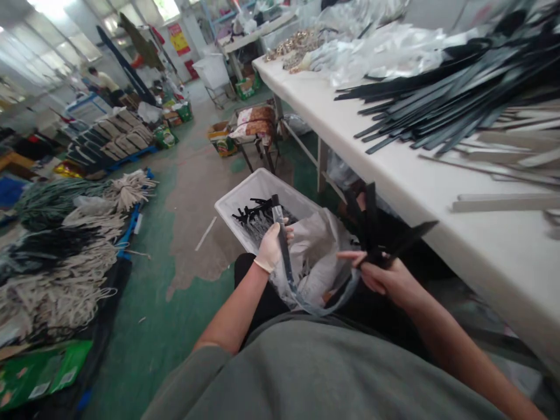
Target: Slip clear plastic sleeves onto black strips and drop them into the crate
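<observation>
My left hand (272, 244), in a pale glove, is closed round a dark strap (284, 256) that looks sheathed in clear plastic. The strap's black end sticks up above my fingers, and the rest loops down across my lap towards my right side. My right hand (387, 277) grips a bunch of black straps (371, 224) whose stiff ends fan out upward and to the right; one finger points left. Between and beyond my hands stands a white plastic bin (231, 201) holding black-ended strap pieces (258, 219) and a whitish sack (315, 239).
At right, a white-topped table (319, 99) carries a heap of dark straps (429, 99), pale strips (503, 203) and clear plastic bags (389, 55). Bundled cords (74, 256) lie on the left. A small stand with sacks (256, 123) is ahead. Another person (105, 81) is far off.
</observation>
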Available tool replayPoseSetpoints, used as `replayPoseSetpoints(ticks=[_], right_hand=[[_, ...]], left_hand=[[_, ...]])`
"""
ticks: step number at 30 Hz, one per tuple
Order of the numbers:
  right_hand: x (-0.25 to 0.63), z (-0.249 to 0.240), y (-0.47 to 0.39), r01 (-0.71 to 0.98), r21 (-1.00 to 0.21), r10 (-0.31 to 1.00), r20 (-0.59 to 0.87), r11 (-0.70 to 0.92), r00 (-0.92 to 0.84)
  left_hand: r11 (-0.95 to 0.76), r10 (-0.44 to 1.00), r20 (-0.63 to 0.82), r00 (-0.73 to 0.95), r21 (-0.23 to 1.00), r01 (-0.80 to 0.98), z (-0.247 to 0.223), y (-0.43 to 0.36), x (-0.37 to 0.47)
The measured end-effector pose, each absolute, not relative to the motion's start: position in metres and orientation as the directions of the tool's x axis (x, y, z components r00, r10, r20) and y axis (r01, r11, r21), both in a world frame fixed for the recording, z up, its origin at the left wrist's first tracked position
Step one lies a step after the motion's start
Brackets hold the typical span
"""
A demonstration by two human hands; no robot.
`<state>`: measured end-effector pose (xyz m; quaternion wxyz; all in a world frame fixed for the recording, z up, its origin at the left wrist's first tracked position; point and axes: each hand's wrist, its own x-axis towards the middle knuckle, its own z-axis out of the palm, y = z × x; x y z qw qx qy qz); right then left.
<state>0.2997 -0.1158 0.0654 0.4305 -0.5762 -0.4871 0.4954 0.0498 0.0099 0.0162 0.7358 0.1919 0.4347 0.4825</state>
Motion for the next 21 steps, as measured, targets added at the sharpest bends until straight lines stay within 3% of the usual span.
replayPoseSetpoints(ticks=[4,7,13,21], right_hand=[[0.283,0.060,-0.070,-0.052,-0.986,0.988,-0.157,-0.157,-0.009],[0.275,0.051,-0.052,-0.115,-0.986,0.993,-0.118,-0.118,-0.014],[0.265,0.048,-0.051,-0.137,-0.978,0.986,-0.147,-0.156,-0.072],[0.273,0.061,-0.056,0.004,-0.975,0.963,-0.220,-0.222,-0.157]], left_hand=[[0.492,0.845,-0.353,0.402,0.808,-0.324,0.012,-0.034,0.080],[0.461,0.804,-0.335,0.491,0.874,-0.157,0.011,-0.051,0.089],[0.236,0.834,-0.272,0.481,0.962,0.135,0.023,-0.057,0.096],[0.201,0.829,-0.320,0.459,0.936,0.290,0.029,-0.061,0.104]])
